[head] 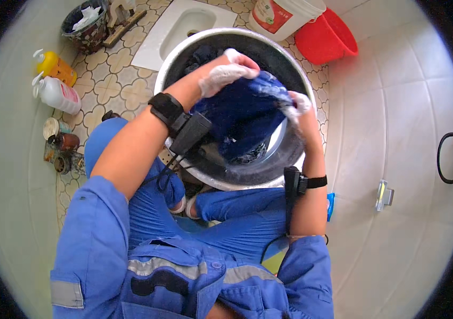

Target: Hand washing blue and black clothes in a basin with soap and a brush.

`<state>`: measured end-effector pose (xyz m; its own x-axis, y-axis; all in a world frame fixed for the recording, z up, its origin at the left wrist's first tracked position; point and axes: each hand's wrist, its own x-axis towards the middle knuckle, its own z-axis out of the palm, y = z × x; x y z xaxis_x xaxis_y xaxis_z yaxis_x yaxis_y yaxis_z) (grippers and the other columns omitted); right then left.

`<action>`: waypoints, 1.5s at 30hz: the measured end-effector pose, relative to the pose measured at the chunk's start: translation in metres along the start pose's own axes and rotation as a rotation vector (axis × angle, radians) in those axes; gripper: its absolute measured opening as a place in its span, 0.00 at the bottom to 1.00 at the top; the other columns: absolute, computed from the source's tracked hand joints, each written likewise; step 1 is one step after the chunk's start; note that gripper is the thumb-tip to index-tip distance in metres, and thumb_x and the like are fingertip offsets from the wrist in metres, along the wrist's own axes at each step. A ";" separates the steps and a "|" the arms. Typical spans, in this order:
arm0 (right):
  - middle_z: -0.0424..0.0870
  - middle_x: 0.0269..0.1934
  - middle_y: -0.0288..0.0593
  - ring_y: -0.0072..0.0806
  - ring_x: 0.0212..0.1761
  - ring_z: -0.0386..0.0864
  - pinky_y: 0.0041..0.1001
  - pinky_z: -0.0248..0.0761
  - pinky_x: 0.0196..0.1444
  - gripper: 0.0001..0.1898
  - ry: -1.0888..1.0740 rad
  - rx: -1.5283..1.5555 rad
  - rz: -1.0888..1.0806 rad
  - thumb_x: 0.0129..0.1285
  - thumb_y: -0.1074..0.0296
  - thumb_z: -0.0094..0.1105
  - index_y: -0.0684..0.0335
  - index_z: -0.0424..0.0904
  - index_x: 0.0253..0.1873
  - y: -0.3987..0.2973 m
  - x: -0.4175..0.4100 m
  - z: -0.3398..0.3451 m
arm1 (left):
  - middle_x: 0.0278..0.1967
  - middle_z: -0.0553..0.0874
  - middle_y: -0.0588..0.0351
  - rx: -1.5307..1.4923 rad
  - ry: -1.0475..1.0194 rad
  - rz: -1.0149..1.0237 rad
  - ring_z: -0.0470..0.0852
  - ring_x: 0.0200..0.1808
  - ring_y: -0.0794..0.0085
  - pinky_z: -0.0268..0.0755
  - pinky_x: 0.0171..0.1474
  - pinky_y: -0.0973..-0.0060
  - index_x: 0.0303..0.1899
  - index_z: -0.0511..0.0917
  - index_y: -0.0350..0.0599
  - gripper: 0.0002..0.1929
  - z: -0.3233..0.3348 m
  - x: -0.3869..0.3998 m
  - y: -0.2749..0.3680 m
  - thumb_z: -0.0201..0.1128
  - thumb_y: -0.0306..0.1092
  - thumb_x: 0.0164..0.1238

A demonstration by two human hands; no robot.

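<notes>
A wet dark-blue cloth (246, 111) with white suds on its upper edge is stretched between my two hands. My left hand (230, 73), covered in foam, pinches its top edge. At the cloth's right corner, my right hand (300, 105) grips it, foam on the fingers. Beneath is a large round metal basin (226, 184) with a dark inside. A darker wet cloth (202, 56) lies at the basin's far left side. The cloth's lower part hangs into the basin and hides some of its bottom.
Behind the basin are a squat toilet (150, 52), a white plastic bucket (278, 20) and a red bucket (322, 40). Yellow (56, 69) and white (60, 95) pump bottles stand at left, near a waste bin (88, 38) and small jars (66, 141). A tiled wall (402, 119) rises on the right.
</notes>
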<state>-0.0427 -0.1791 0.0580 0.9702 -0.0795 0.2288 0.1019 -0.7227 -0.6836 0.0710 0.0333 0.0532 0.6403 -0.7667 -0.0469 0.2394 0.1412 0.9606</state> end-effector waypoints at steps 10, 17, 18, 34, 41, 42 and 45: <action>0.77 0.43 0.41 0.28 0.44 0.76 0.26 0.71 0.47 0.12 0.382 0.908 0.157 0.59 0.74 0.54 0.64 0.69 0.48 0.014 0.002 -0.070 | 0.30 0.79 0.57 0.439 0.269 0.065 0.76 0.33 0.78 0.68 0.40 0.83 0.37 0.76 0.39 0.22 -0.033 0.002 0.005 0.69 0.48 0.46; 0.78 0.41 0.41 0.27 0.41 0.77 0.24 0.73 0.43 0.13 0.454 0.989 0.113 0.58 0.71 0.56 0.65 0.70 0.47 0.011 -0.001 -0.074 | 0.31 0.81 0.53 1.113 0.005 -0.015 0.78 0.37 0.70 0.68 0.41 0.75 0.39 0.79 0.39 0.21 -0.034 0.005 -0.008 0.67 0.46 0.49; 0.79 0.38 0.41 0.26 0.37 0.78 0.24 0.73 0.40 0.11 0.481 0.985 0.157 0.57 0.72 0.55 0.65 0.72 0.46 0.008 0.000 -0.074 | 0.31 0.82 0.52 0.993 0.119 0.015 0.79 0.37 0.70 0.68 0.41 0.75 0.39 0.79 0.39 0.18 -0.035 0.009 -0.007 0.66 0.44 0.51; 0.78 0.41 0.40 0.28 0.43 0.74 0.25 0.66 0.48 0.17 -1.099 0.089 0.112 0.48 0.71 0.58 0.66 0.75 0.46 0.018 -0.016 0.043 | 0.35 0.79 0.59 0.231 0.262 0.079 0.76 0.36 0.78 0.68 0.43 0.82 0.44 0.76 0.39 0.16 -0.068 -0.002 -0.021 0.46 0.27 0.55; 0.76 0.46 0.43 0.30 0.50 0.71 0.25 0.62 0.53 0.28 -0.968 0.170 0.266 0.47 0.53 0.65 0.66 0.74 0.50 -0.003 -0.006 0.001 | 0.31 0.77 0.62 0.323 0.150 0.036 0.75 0.33 0.81 0.68 0.40 0.84 0.40 0.75 0.42 0.12 -0.065 -0.006 -0.014 0.45 0.32 0.60; 0.76 0.45 0.43 0.28 0.50 0.71 0.25 0.61 0.53 0.24 -0.941 0.484 0.412 0.48 0.57 0.64 0.65 0.75 0.49 0.017 -0.009 -0.013 | 0.32 0.77 0.62 0.240 0.078 0.052 0.74 0.33 0.82 0.68 0.40 0.84 0.41 0.75 0.42 0.13 -0.061 0.000 -0.008 0.44 0.34 0.61; 0.78 0.40 0.37 0.24 0.43 0.73 0.22 0.62 0.49 0.16 -0.509 0.656 0.449 0.51 0.61 0.61 0.64 0.78 0.43 0.033 -0.012 -0.038 | 0.30 0.78 0.59 0.316 0.161 0.180 0.74 0.35 0.77 0.65 0.40 0.81 0.39 0.76 0.39 0.15 -0.065 0.003 -0.001 0.53 0.40 0.57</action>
<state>-0.0597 -0.2277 0.0589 0.9124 0.1643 -0.3748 -0.3515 -0.1542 -0.9234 0.1203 0.0717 0.0341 0.7635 -0.6360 0.1121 -0.1078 0.0456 0.9931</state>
